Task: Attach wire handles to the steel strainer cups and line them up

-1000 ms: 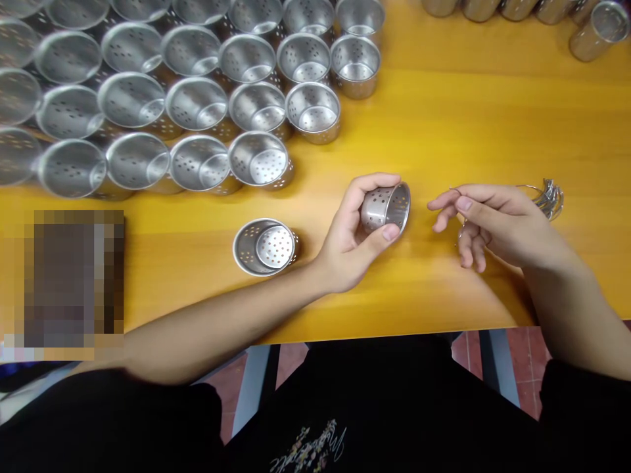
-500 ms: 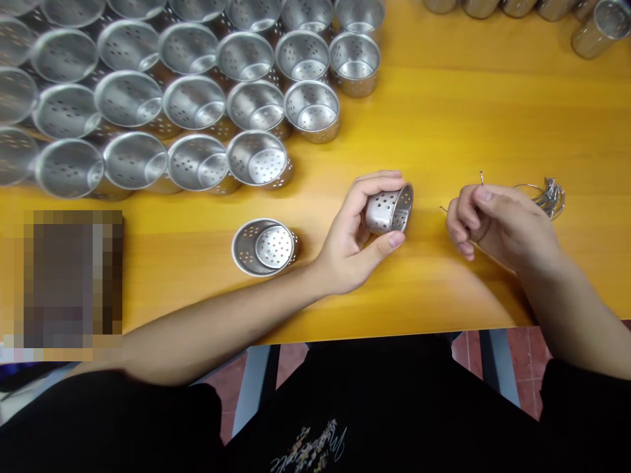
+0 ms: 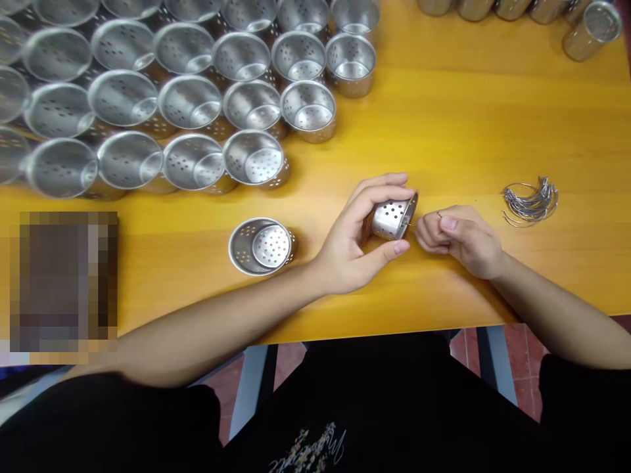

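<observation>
My left hand (image 3: 362, 236) is wrapped round a small perforated metal cup (image 3: 389, 219), tilted on its side with its rim toward the right. Just right of that rim, my right hand (image 3: 461, 238) is closed on a thin wire handle (image 3: 440, 215). One end of the wire reaches the cup's rim; most of it is hidden by the fingers. A second perforated cup (image 3: 241, 247) stands upright on the table, left of my left hand. Beyond my right hand lies a pile of curved wire handles (image 3: 531, 202).
Rows of perforated metal cups (image 3: 252, 157) fill the far left of the yellow table (image 3: 424, 131). More metal cups (image 3: 591, 31) stand at the far right. A blurred-out dark object (image 3: 59, 282) lies at the left edge.
My right hand has moved left with the wire handle, up to the cup's rim, uncovering the pile of wires. The cup in my left hand has turned slightly.
</observation>
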A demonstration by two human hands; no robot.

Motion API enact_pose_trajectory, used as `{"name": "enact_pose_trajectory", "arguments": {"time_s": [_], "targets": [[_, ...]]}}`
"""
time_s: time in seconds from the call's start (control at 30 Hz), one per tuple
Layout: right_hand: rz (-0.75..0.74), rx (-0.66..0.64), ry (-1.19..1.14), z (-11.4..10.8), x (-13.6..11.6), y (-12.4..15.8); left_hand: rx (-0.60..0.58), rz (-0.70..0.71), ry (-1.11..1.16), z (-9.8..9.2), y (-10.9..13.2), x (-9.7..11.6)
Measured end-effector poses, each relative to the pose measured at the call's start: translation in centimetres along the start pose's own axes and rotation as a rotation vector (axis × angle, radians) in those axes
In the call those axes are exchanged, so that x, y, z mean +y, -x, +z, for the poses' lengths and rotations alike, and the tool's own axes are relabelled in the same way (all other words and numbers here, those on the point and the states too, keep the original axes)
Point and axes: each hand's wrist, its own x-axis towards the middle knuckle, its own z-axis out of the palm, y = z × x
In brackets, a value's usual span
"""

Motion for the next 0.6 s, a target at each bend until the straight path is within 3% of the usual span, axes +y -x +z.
{"name": "enact_pose_trajectory", "arguments": {"time_s": [0.6], "targets": [[-0.095,0.024,0.150,0.01,0.68,-0.11,0.040,0.015,-0.030,0.19,0.01,-0.25]]}}
